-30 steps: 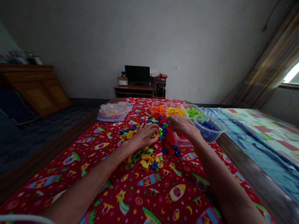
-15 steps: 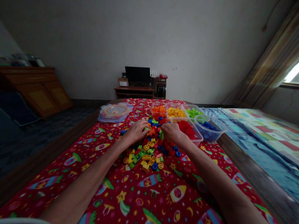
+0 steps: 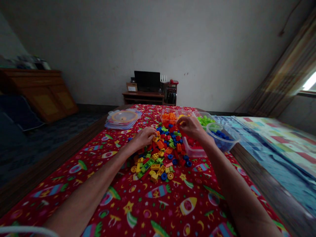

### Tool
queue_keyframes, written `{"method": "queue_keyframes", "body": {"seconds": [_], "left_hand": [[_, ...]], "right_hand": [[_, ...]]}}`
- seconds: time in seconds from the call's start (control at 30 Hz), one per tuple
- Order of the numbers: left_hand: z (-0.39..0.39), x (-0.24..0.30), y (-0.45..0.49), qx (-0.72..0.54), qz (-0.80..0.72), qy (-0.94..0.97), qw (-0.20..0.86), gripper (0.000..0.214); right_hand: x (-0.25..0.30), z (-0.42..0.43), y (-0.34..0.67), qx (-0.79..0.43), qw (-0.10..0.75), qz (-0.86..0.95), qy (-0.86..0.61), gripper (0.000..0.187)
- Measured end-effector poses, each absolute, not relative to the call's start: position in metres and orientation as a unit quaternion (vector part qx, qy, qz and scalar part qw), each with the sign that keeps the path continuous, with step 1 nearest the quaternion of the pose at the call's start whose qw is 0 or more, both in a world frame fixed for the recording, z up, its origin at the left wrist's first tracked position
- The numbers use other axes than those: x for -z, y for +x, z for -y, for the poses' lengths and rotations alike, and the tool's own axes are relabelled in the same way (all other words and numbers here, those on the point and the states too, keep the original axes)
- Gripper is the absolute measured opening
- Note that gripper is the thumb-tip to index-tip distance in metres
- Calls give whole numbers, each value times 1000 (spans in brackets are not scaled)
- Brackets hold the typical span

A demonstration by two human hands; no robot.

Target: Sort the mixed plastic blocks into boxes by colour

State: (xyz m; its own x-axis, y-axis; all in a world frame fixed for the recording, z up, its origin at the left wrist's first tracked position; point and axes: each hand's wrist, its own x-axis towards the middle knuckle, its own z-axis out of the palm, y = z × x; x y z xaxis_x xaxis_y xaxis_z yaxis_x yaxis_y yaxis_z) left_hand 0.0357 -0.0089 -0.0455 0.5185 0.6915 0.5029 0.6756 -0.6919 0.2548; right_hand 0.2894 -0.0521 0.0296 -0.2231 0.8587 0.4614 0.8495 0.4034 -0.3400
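A loose pile of toy building bricks in red, blue, green, yellow and orange lies mid-table, with small wheels among them. At its left side is my left hand, fingers curled down onto the bricks; what they pinch is hidden. My right hand hovers over the box of red bricks, its fingertips close to the box of yellow bricks. Its fingers are bent together, and anything between them is too small to make out.
Beyond the pile stand a box of orange bricks and one of light green bricks. A round tub of blue bricks is at the right. Stacked lids lie at the left. A bed adjoins the table's right side.
My right hand has risen from the pile and moved right and away from me, over the red brick box. My left hand stays at the pile, shifted only slightly.
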Motion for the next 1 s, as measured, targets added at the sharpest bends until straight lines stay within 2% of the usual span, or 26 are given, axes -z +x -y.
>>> {"method": "queue_keyframes", "body": {"seconds": [0.17,0.3,0.5,0.8,1.0], "left_hand": [[25,30,52,-306,-391,868,12,22],[63,29,93,-300,-277,912,-19,25],[128,47,143,-161,-114,979,-48,24],[99,55,124,-128,-255,952,-110,20],[66,43,93,-215,-280,932,-84,15]], "right_hand": [[-35,49,319,114,259,717,-637,29],[-36,49,325,145,242,692,-665,32],[-40,59,304,142,202,726,-642,33],[-50,73,285,100,125,748,-644,31],[-42,69,277,100,93,766,-628,32]]}}
